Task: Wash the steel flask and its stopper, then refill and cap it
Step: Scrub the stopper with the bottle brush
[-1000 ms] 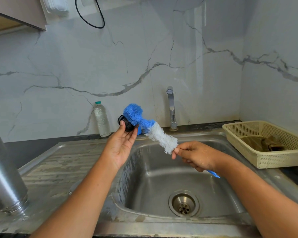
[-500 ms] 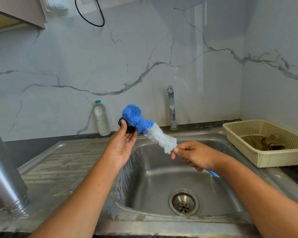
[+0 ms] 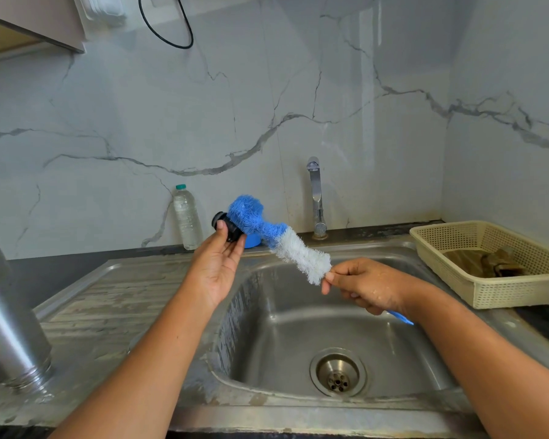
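The black stopper (image 3: 225, 225), small and round, sits at the fingertips of the left hand (image 3: 217, 267), pinched between thumb and fingers above the left rim of the sink (image 3: 298, 315). The blue tip of a blue and white brush (image 3: 279, 239) presses against it. The right hand (image 3: 365, 286) grips the brush by its handle. The steel flask (image 3: 10, 318) stands mouth down on the wet draining board at far left. Behind, on the dark table (image 3: 61, 264), stand a water bottle (image 3: 187, 217) and a tap (image 3: 316, 198) against a veined marble wall. A cream basket (image 3: 504, 293) holding a brown cloth (image 3: 488, 261) sits to the right.
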Motion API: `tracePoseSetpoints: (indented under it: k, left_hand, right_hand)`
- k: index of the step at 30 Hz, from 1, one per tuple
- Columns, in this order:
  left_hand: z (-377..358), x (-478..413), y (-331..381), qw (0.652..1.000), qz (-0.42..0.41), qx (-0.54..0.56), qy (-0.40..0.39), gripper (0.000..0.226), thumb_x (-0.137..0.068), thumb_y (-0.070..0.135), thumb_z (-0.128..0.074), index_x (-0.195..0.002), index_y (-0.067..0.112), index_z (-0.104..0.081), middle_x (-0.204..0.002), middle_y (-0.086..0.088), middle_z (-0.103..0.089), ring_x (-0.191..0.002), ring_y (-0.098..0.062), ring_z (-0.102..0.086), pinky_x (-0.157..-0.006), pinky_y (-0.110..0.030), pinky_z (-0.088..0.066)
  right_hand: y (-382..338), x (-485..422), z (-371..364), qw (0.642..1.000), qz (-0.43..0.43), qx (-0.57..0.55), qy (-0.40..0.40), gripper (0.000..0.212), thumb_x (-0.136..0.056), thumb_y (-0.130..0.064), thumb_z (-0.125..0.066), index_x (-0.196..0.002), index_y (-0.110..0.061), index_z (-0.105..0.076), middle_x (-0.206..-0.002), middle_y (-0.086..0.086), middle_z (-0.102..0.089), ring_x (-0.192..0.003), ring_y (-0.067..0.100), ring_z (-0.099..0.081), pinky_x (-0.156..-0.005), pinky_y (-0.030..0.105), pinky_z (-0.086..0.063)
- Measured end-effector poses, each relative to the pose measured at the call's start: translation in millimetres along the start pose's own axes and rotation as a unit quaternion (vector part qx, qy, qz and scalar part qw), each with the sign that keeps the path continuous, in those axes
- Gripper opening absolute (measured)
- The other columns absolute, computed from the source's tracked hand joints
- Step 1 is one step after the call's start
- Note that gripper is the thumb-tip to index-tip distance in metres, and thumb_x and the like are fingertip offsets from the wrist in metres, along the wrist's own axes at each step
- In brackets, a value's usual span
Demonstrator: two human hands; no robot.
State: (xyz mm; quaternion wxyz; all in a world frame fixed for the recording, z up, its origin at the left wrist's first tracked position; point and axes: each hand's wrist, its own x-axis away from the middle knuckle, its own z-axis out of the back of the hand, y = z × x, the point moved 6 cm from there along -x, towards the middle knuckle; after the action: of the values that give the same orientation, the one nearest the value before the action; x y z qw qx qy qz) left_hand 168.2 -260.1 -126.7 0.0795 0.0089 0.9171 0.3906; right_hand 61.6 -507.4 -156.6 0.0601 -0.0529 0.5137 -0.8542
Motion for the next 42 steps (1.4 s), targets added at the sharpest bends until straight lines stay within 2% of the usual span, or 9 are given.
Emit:
tracePoseSetpoints:
  k: [6, 14, 22, 26, 29, 32, 38, 42]
  left_hand:
    - [-7.8, 6.4, -8.2, 0.998, 0.028, -0.029, -0.044, 0.028, -0.102, 0.015, -0.061, -0.125, 0.001, -0.063, -0.130, -0.018, -0.071, -0.122, -0.028, -0.069, -0.105, -0.039, -0.054]
    - [-2.8, 4.7, -6.0, 0.999, 0.021, 0.032, -0.003, 0.018, -0.103, 0.009, -0.060, -0.118, 0.001, -0.065, -0.126, -0.017, -0.073, -0.120, -0.027, -0.070, -0.100, -0.042, -0.057]
    - [-8.7, 6.3, -10.5, 1.000, 0.019, -0.015, -0.018, 0.030, -0.102, 0.021, -0.063, -0.127, 0.005, -0.065, -0.122, -0.013, -0.075, -0.111, -0.022, -0.074, -0.099, -0.036, -0.059]
    - [-7.0, 4.8, -2.2, 1.000, -0.002, 0.014, 0.002, 0.028, -0.102, 0.025, -0.062, -0.123, 0.007, -0.066, -0.114, -0.010, -0.078, -0.110, -0.019, -0.073, -0.098, -0.032, -0.059]
    - [-5.3, 6.3, 0.0, 1.000, -0.010, -0.013, 0.002, 0.022, -0.104, 0.022, -0.060, -0.117, 0.006, -0.067, -0.113, -0.009, -0.079, -0.113, -0.020, -0.072, -0.099, -0.032, -0.058]
    - [-8.1, 10.1, -11.6, 0.998, 0.011, -0.055, -0.017, 0.023, -0.104, 0.019, -0.059, -0.119, 0.003, -0.066, -0.119, -0.012, -0.076, -0.114, -0.021, -0.072, -0.100, -0.034, -0.058]
    - [-1.5, -0.2, 4.2, 0.999, -0.032, -0.014, 0.005, 0.019, -0.103, 0.019, -0.061, -0.115, 0.005, -0.067, -0.111, -0.008, -0.079, -0.118, -0.019, -0.070, -0.103, -0.033, -0.056]
    - [-10.2, 13.6, -11.9, 0.997, 0.013, -0.068, -0.038, 0.025, -0.103, 0.015, -0.059, -0.122, -0.002, -0.064, -0.121, -0.015, -0.075, -0.115, -0.023, -0.072, -0.098, -0.033, -0.058]
  right_hand:
    - [-2.2, -3.5, -5.2, 1.000, 0.006, -0.008, 0.001, 0.031, -0.107, -0.035, -0.051, -0.101, -0.014, -0.073, -0.060, -0.006, -0.034, -0.050, 0.010, -0.021, -0.046, 0.025, -0.017]
    - [0.1, -8.0, -6.4, 0.999, 0.022, 0.037, 0.025, 0.034, -0.107, -0.037, -0.048, -0.093, -0.019, -0.073, -0.057, -0.008, -0.035, -0.049, 0.010, -0.024, -0.046, 0.026, -0.020]
    - [4.0, -13.3, -5.7, 0.994, 0.031, 0.092, 0.048, 0.033, -0.107, -0.037, -0.048, -0.092, -0.023, -0.073, -0.060, -0.008, -0.041, -0.050, 0.005, -0.035, -0.051, 0.018, -0.032]
    - [4.1, -11.4, -3.8, 0.994, 0.037, 0.094, 0.037, 0.033, -0.107, -0.038, -0.048, -0.090, -0.025, -0.074, -0.065, -0.003, -0.039, -0.054, 0.008, -0.033, -0.048, 0.017, -0.032]
    - [3.7, -10.7, -3.8, 0.993, 0.033, 0.108, 0.033, 0.034, -0.107, -0.039, -0.048, -0.090, -0.025, -0.074, -0.065, -0.002, -0.040, -0.052, 0.007, -0.034, -0.046, 0.015, -0.031]
    - [2.9, -10.5, -5.0, 0.996, 0.026, 0.081, 0.036, 0.035, -0.107, -0.038, -0.048, -0.087, -0.024, -0.073, -0.063, -0.004, -0.040, -0.052, 0.010, -0.031, -0.044, 0.018, -0.029]
    - [6.4, -6.9, -2.0, 0.999, 0.000, 0.051, 0.018, 0.035, -0.107, -0.036, -0.049, -0.087, -0.021, -0.074, -0.062, -0.006, -0.037, -0.049, 0.010, -0.028, -0.046, 0.025, -0.023]
    - [2.3, -8.4, -8.4, 0.999, 0.004, 0.039, 0.019, 0.035, -0.108, -0.035, -0.048, -0.087, -0.020, -0.073, -0.057, -0.011, -0.037, -0.048, 0.008, -0.027, -0.046, 0.024, -0.023]
